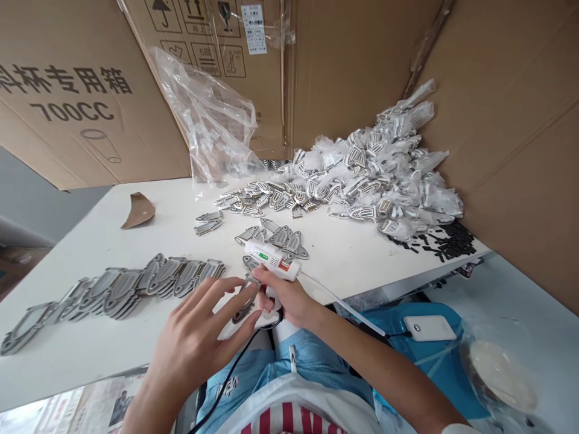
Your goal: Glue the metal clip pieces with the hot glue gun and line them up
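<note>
My right hand (pixel 287 295) is wrapped round the handle of a white glue gun (pixel 274 260), its nozzle end pointing left over the table. A clear glue stick (pixel 344 304) sticks out of the gun's back. My left hand (pixel 201 334) is palm down with fingers spread. Under its index finger, in the gap to the thumb, shows a grey metal frame piece (pixel 241 310); I cannot tell whether the fingers press on it. Several like frame pieces (pixel 283 236) lie just beyond the gun. Overlapping rows of grey frames (pixel 122 292) stretch along the left.
A heap of bagged metal pieces (pixel 362 175) fills the table's back right, with small black strips (pixel 452 241) beside it. Cardboard boxes (pixel 344 72) wall the back. A plastic bag (pixel 212 114) hangs there. Right of my lap, a white power bank (pixel 429 328) rests on a blue stool (pixel 407 361).
</note>
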`<state>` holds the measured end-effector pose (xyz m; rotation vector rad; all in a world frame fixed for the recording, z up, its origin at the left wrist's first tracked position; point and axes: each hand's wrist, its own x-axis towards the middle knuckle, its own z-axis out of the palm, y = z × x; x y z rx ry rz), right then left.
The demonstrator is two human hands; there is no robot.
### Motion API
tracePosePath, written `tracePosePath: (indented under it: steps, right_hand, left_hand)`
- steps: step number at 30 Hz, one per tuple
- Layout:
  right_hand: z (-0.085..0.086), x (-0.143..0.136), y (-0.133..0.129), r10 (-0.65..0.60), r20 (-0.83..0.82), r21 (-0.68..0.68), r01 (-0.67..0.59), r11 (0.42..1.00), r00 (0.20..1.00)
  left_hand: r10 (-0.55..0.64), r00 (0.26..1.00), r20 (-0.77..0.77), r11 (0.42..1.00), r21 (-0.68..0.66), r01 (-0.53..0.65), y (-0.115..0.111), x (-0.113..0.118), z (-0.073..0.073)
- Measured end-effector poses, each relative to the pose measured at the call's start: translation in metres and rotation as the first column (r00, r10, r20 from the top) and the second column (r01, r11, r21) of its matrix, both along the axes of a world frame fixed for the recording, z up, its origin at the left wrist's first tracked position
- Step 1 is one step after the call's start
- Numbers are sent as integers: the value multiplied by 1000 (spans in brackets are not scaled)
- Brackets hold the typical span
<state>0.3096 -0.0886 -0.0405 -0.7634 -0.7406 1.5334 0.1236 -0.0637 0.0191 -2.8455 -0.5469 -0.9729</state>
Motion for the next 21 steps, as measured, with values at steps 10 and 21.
tracePosePath:
  steps: [10,21]
  right_hand:
    - [-2,1,2,4,-16,-1,-4,1000,1000]
    - [2,-2,-2,-35,6,-43,35,998,999]
  left_hand:
    - [-1,1000,-1,1000,1,1,2,0,-2]
    - [-10,1000,-9,1000,-22,10,-4,-2,3]
